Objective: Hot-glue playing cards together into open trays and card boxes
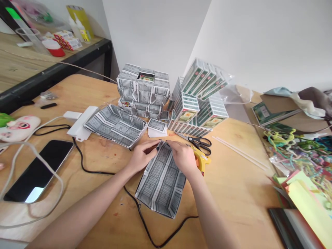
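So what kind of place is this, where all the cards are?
Probably a craft table at home or in a small workshop. Both hands press a panel made of playing cards, with card boxes, scissors and a glue gun close by.
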`<action>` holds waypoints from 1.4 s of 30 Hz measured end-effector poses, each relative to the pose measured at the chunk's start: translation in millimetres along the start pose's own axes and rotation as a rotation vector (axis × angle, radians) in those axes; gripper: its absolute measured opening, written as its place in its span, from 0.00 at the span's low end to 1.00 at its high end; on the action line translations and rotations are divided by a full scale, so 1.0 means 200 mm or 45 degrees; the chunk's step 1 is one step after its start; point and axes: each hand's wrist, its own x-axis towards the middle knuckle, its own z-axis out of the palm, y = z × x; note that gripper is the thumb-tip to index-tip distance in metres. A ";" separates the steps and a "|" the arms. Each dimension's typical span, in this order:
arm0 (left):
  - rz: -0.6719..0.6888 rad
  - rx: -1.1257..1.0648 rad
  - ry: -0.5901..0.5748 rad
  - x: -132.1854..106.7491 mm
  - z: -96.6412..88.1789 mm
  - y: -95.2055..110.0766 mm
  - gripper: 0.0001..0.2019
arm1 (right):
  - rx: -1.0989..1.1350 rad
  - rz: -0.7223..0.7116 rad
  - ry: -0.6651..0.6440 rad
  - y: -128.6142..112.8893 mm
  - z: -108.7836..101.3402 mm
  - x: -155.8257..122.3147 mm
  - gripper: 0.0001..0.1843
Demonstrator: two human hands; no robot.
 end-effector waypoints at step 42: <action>-0.075 0.011 -0.044 0.01 0.00 -0.02 0.17 | -0.024 -0.034 -0.102 -0.05 0.02 0.05 0.22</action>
